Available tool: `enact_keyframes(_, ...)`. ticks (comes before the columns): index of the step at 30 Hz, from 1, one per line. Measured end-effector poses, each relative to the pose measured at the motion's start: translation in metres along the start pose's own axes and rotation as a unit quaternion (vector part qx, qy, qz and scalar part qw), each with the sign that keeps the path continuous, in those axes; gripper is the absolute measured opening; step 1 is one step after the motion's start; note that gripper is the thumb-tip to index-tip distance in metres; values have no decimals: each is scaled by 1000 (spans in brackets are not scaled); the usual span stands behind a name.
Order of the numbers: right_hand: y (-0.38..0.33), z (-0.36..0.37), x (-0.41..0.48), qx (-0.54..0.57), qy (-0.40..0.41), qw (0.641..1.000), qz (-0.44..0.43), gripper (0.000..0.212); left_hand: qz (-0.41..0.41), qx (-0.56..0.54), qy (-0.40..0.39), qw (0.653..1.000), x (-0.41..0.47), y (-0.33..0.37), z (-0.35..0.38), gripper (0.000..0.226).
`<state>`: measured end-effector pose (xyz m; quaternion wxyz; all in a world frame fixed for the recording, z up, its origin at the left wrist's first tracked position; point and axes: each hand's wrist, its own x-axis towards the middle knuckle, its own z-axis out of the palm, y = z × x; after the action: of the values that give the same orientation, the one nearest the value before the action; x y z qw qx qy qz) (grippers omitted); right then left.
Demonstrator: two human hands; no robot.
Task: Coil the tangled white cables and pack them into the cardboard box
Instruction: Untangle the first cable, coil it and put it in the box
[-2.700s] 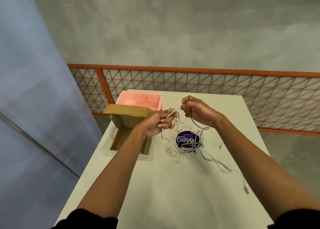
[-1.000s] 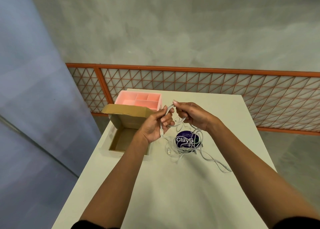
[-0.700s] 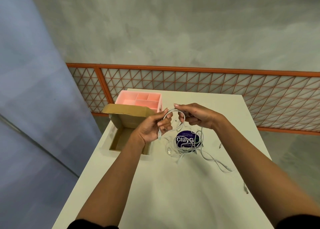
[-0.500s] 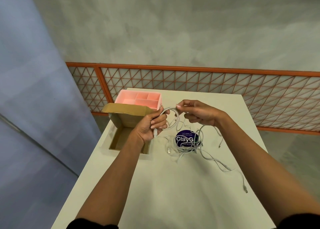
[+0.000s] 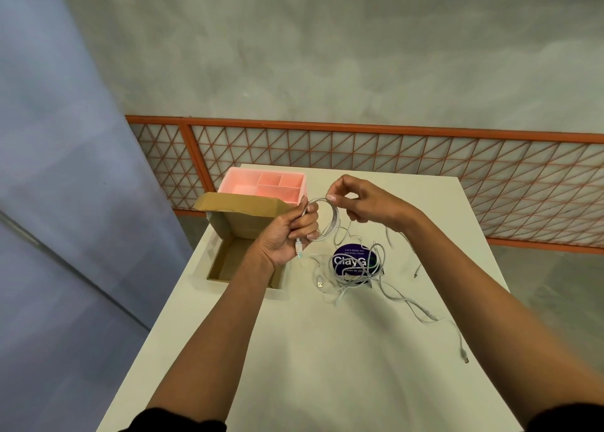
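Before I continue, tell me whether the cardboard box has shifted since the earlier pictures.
No. The cardboard box sits where it did: its raised flap still overlaps the near edge of the pink tray, by the left edge of the table.

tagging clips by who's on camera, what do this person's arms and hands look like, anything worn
The left hand and right hand are bare: no gloves, and no ring, watch or bracelet shows. The forearms are uncovered too. A black left sleeve and a black right sleeve show only at the bottom edge of the view, ending near the elbows.
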<state>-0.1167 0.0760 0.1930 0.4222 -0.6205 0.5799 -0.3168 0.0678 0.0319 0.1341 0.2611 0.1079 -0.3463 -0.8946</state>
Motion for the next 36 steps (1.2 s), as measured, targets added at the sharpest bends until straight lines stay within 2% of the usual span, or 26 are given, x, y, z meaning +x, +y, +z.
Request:
enact_keyframes(2, 0, 4, -3, 15, -31, 999, 28, 28, 8, -1, -1, 1000, 1, 1, 2, 24)
enact_keyframes(5, 6, 6, -4, 123, -77, 989, 13, 30, 9, -10, -2, 1000, 1, 3, -1, 23)
enact_keyframes(8, 14, 7, -1, 201, -78, 976, 21, 29, -3, -10, 19, 1000, 2, 2, 1, 25)
enact_keyframes(12, 14, 10, 1, 130, -21, 991, 39, 34, -1, 50, 120, 992, 2, -2, 10, 36)
enact_keyframes(15, 11, 14, 2, 71, 34, 996, 32, 37, 4, 115, 144, 983, 7, -3, 18, 39)
enact_keyframes(18, 9, 19, 6, 69, 67, 995, 27, 37, 23, 140, 156, 978, 12, -3, 24, 41)
enact_keyframes(21, 9, 17, 5, 100, 34, 994, 32, 33, 44, 121, 154, 980, 13, -4, 23, 41)
enact_keyframes(25, 16, 8, -3, 103, -8, 994, 28, 22, 89, 35, 171, 981, 10, -2, 16, 40)
enact_keyframes(36, 61, -2, -21, -33, -44, 998, 21, 22, 155, 14, 220, 963, -5, 22, 2, 42)
